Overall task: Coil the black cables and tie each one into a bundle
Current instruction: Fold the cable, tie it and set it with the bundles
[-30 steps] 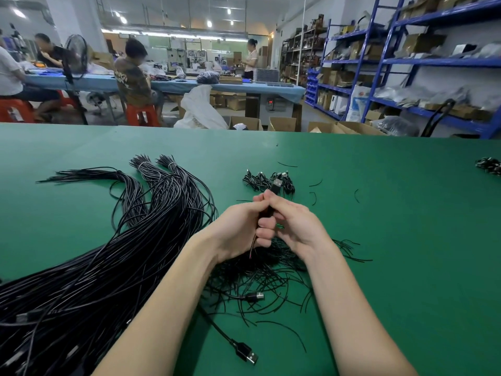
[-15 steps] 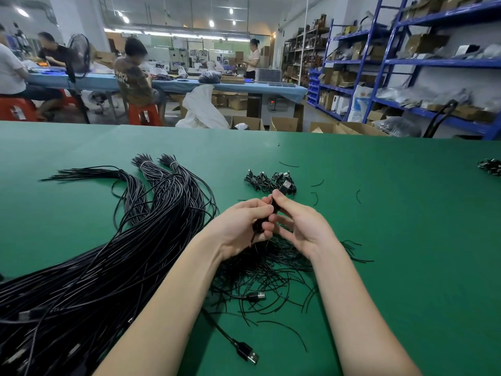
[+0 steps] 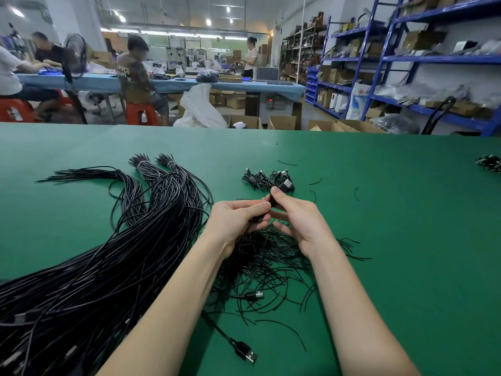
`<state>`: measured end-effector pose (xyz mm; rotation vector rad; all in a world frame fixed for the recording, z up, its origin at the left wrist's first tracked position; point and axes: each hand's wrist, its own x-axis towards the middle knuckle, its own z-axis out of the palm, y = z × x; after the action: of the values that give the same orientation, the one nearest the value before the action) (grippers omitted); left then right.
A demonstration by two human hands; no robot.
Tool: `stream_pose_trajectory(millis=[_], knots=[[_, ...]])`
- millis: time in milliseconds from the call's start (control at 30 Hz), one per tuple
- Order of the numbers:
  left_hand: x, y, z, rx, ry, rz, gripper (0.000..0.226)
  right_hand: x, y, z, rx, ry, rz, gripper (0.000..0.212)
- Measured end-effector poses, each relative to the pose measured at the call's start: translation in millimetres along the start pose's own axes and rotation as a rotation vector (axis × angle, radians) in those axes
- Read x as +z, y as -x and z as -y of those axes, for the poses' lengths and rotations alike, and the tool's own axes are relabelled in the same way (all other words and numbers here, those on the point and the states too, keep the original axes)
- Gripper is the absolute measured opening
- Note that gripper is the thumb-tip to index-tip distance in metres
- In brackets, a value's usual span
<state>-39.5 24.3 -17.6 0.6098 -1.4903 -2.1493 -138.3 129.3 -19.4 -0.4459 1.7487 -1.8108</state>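
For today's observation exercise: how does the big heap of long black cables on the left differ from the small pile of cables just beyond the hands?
The long cable heap lies stretched out in straight runs; the small pile is a compact cluster. The heap sprawls from the near edge far up the green table; the pile takes little room. Some of the heap's far ends are banded; no band shows on the pile. Both are black.

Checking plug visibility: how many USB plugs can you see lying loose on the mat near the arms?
2. One USB plug lies at the near edge between the forearms; a second plug sits in the tangle of ties. More may be hidden in the cable pile.
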Motion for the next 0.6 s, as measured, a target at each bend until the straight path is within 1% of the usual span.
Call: stream_pose_trajectory(millis=[67,167,233,300,333,433,467,567,600], knots=[[-3.9,-2.4,1.6,0.014,0.001,-0.069,0.006,-4.8,0.6,-2.7,-0.055,0.244,-0.036,0.029],[-12.0,-6.5,3.8,0.047,0.017,-0.147,0.006,-15.1,1.6,-9.1,-0.128,0.661,-0.043,0.018],[-16.6,-8.0,3.9,0.069,0.023,-0.180,0.005,-13.7,3.8,-11.7,-0.083,0.949,-0.020,0.027],[-19.2,-8.7,4.2,0.081,0.022,-0.202,0.006,-6.6,5.3,-14.1,-0.042,1.130,-0.040,0.034],[-19.5,-8.9,4.7,0.083,0.019,-0.207,0.008,-3.4,5.7,-15.0,-0.041,1.157,-0.059,0.032],[-19.7,-9.4,5.2,0.084,0.002,-0.213,0.013,0.3,5.0,-17.4,-0.051,1.153,-0.101,0.015],[-20.1,-9.7,5.3,0.082,0.002,-0.216,0.014,1.4,5.3,-17.3,-0.048,1.143,-0.106,0.013],[-20.6,-10.0,5.9,0.076,0.015,-0.219,0.013,7.6,7.5,-17.1,-0.024,1.137,-0.136,0.025],[-20.7,-10.0,6.2,0.074,0.015,-0.222,0.011,10.0,7.4,-17.7,-0.020,1.137,-0.145,0.024]])
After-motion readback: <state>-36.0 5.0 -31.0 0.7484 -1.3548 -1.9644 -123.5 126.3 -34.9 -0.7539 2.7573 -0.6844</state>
